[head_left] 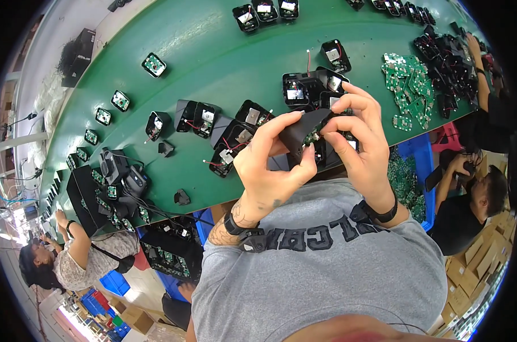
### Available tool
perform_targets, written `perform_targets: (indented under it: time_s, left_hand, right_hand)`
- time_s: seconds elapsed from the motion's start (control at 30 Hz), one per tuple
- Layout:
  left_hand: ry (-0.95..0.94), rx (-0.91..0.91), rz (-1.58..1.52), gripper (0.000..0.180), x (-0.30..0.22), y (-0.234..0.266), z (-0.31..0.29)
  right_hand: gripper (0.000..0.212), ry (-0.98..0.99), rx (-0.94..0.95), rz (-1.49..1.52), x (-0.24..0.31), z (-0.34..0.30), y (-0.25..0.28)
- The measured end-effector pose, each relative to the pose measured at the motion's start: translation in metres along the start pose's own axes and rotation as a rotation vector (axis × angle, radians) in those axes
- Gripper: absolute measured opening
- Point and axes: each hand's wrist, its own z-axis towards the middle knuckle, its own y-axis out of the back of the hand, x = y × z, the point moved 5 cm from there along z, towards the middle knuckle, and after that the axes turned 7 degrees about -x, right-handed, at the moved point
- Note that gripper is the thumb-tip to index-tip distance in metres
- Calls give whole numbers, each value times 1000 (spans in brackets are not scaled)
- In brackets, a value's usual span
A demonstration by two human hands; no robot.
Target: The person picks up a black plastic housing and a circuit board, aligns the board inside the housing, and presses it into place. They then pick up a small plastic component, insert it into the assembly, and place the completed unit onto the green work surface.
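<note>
Between both hands, above the table's near edge, I hold a black plastic housing (297, 132) with a green circuit board (312, 137) showing in its open side. My left hand (270, 159) grips the housing from the left, thumb at its lower edge. The fingers of my right hand (358, 134) close on its right side near the board. Just beyond and beside my hands lie several open black housings (253, 117) with silvery blocks and red wires. Another open housing (295, 94) sits beyond the held one, partly hidden by others.
Loose green circuit boards (406, 85) form a pile at right, next to heaped black housings (446, 62). A blue bin (422, 159) of boards stands by the table's near edge. Housings with boards (154, 65) line the green table (213, 62). Co-workers sit at left (87, 256) and right (469, 199).
</note>
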Motion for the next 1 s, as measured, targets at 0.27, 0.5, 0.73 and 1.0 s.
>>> perform_targets:
  time_s: [0.27, 0.5, 0.73, 1.0]
  left_hand:
    - [-249, -148, -6, 51, -2, -2, -6]
    - [-381, -173, -88, 57, -3, -6, -13]
    - [-317, -177, -221, 55, 2, -10, -16]
    - [-319, -231, -157, 55, -2, -14, -12]
  right_hand:
    - [11, -96, -167, 262, -1, -5, -12]
    - [10, -30, -183, 296, 13, -4, -10]
    - [20, 158, -297, 10, 16, -3, 3]
    - [19, 295, -291, -188, 25, -7, -1]
